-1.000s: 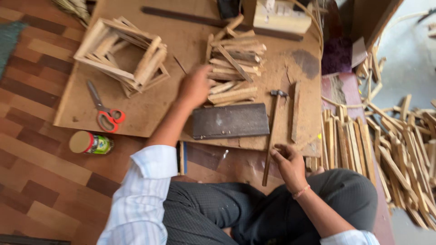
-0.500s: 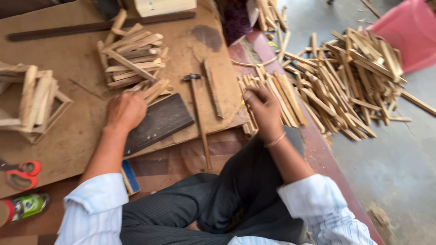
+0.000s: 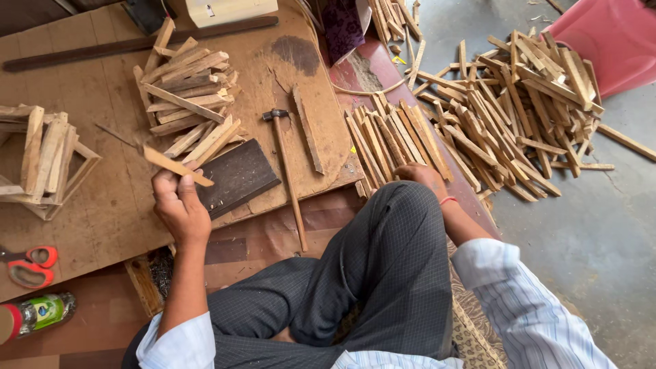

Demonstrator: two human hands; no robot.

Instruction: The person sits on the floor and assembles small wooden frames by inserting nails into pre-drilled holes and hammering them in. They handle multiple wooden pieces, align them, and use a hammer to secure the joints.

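Left hand (image 3: 179, 205) is gripping a wooden strip (image 3: 176, 166); right hand (image 3: 421, 175), grip unclear, is touching floor sticks (image 3: 391, 140); splinters from the rough edges seem the likeliest risk.

Left hand: now lifted with stick
Your left hand (image 3: 179, 205) leaves the dark slab (image 3: 236, 176), gripping a wooden stick (image 3: 176, 166); your right hand (image 3: 420, 174) settles by the knee.

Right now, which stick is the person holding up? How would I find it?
Start at the big brown board on the floor, then find the dark flat slab near its front edge. Just left of it, the left hand lifts one thin pale stick. Unlike the sticks stacked in the pile behind, it is alone, raised and slanted.
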